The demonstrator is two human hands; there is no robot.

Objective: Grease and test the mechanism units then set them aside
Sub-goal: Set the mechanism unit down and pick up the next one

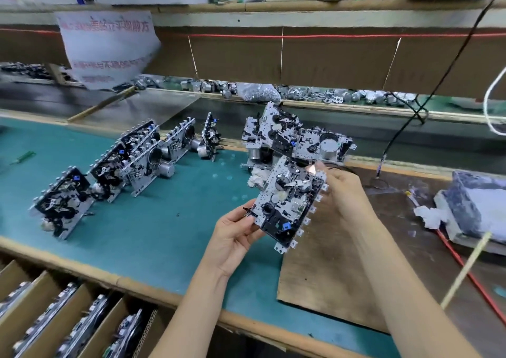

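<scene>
- L hand [235, 231] & R hand [346, 190] grip mechanism unit [287, 207] by opposite edges above surface [164, 234], face tilted up, prob. for checking.
- Row of units [115, 166] stands on edge at left, likely set aside.

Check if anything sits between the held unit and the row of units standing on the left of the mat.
Nothing visible does. Left hand and right hand hold the unit above the green mat; mat toward the row shows only a small dark speck.

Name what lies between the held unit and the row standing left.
Head view: between held unit and row, only green mat, plus a dark speck.
</scene>
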